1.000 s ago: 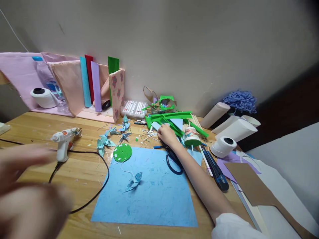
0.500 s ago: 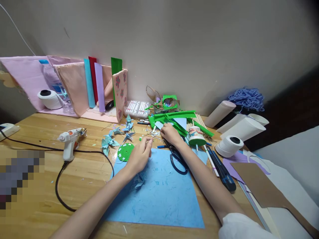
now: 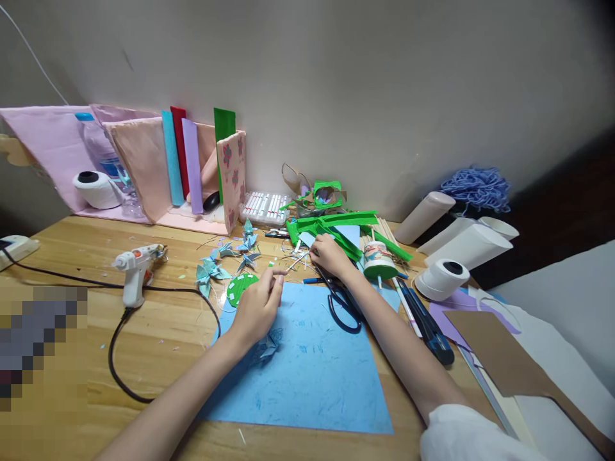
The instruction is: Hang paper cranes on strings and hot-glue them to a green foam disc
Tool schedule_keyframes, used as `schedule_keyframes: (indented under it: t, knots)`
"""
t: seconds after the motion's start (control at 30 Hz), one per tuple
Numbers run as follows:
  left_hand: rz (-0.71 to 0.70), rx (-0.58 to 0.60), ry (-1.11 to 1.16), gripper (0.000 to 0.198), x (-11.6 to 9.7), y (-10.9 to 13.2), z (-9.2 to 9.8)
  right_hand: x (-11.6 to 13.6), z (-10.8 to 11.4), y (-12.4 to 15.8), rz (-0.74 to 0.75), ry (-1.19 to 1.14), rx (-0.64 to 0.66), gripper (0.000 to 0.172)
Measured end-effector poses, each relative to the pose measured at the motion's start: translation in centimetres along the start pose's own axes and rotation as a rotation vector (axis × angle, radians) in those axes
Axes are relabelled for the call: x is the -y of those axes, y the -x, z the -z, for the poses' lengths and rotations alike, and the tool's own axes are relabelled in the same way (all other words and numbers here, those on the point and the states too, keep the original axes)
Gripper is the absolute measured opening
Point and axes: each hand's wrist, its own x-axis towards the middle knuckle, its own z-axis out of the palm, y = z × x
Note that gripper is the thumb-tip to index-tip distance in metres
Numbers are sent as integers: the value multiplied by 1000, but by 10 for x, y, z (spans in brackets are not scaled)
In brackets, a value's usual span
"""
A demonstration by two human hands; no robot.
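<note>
My left hand (image 3: 259, 304) is over the upper left part of the blue sheet (image 3: 312, 384), fingers drawn together; what they hold is too small to make out. A thin white stick (image 3: 298, 261) spans the gap between my fingertips and my right hand (image 3: 329, 255), which pinches its far end beside the paper scraps. Black-handled scissors (image 3: 344, 310) lie under my right wrist. Partly behind my left hand is a green disc (image 3: 239, 288) with small white squares. A folded blue paper piece (image 3: 270, 344) sits on the sheet below my left hand.
Folded blue paper cranes (image 3: 210, 272) lie left of the disc, and a glue gun (image 3: 137, 272) with its black cord stands further left. Green strips (image 3: 331, 224) are heaped behind my right hand. A utility knife (image 3: 430, 330) and a thread cone (image 3: 442, 280) are at right.
My left hand has moved left and slightly toward me, widening the gap between the hands and showing more of the white stick. My right hand stays nearly in place.
</note>
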Motion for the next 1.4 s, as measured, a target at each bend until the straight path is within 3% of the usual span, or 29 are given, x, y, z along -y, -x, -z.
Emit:
schedule_keyframes:
  t: [0.17,0.3,0.57,0.73,0.83,1.0,1.13,1.23,1.33,1.4]
  knots:
    - [24,-7,-38,30,3,-1,-4,-5,26,3,-30,-100,66,13]
    - [17,4,-64,26,7,-1,-9,-9,41,8,-79,-167,171,21]
    - [-22,-18,17,21,12,-1,-13,6,50,10,-13,-304,263,20]
    - [-61,-72,122,20,9,-21,-21,30,61,18,192,-442,384,20]
    - [-30,-40,182,19,1,-37,-24,38,66,21,226,-427,385,17]
    - [44,-10,166,15,-8,-51,-24,34,65,22,193,-462,384,17]
    - [65,-44,141,18,-1,-51,-23,25,61,18,190,-543,421,16]
    - [121,-117,206,20,7,-48,-21,19,57,14,146,-459,287,17]
    - [152,-162,267,21,13,-40,-14,17,52,12,-75,-175,-23,18]
    - [154,-189,269,22,14,-33,-8,21,51,13,-169,-95,-97,15]
